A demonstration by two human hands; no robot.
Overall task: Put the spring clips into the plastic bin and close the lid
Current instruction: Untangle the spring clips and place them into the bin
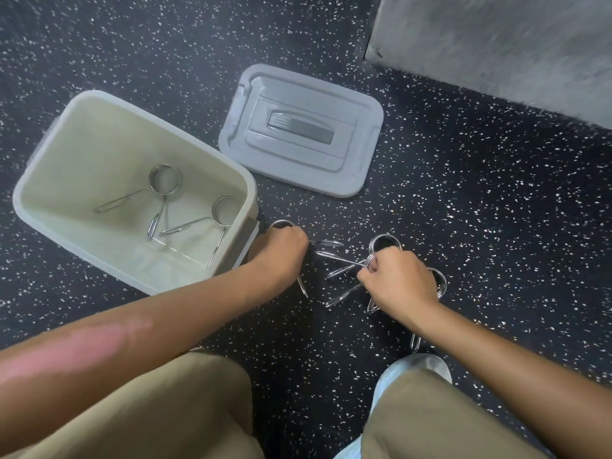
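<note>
A pale plastic bin [39, 180] stands open on the dark speckled floor at the left, with two metal spring clips [165, 180] lying inside. Its grey lid [298, 160] lies flat on the floor just right of the bin. Several more spring clips [337, 256] lie in a tangle on the floor in front of the lid. My left hand [281, 246] is closed around one clip right beside the bin's near corner. My right hand [397, 276] is closed on a clip in the pile, with coils showing around it.
A grey concrete wall or block [496, 44] rises at the upper right. My knees in tan trousers [165, 409] and a light shoe [414, 369] fill the bottom of the view. One clip handle [415, 342] pokes out under my right forearm.
</note>
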